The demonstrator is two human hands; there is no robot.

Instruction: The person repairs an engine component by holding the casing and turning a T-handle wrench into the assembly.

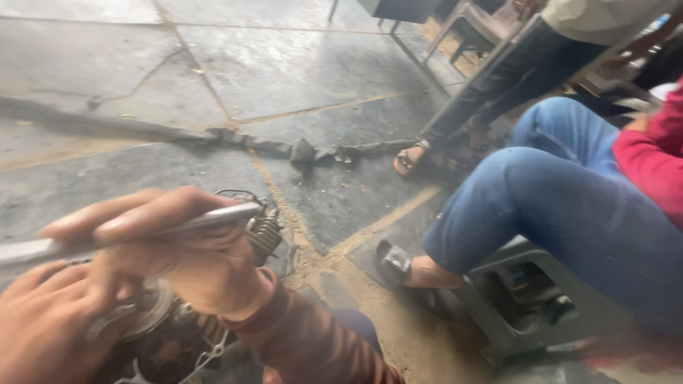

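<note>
Head view, looking down at a stone-slab floor (299,78) with cracked joints. At the floor's near left corner lies a greasy metal engine assembly (178,334), its coiled spring (265,233) showing at the upper right; no container is visible. The right hand (192,263), wrist bent and rust-coloured sleeve (313,348) trailing toward the near edge, is closed around a slim silver rod-like tool (128,231) held nearly level above the assembly. The left hand (43,327) rests on the assembly's left side, fingers curled against a round metal part (146,316); whether it grips is unclear owing to blur. To the right, well apart, a seated person in blue jeans (562,206) occupies a low stool (512,299). A dark strip of debris (299,151) crosses the far floor.
</note>
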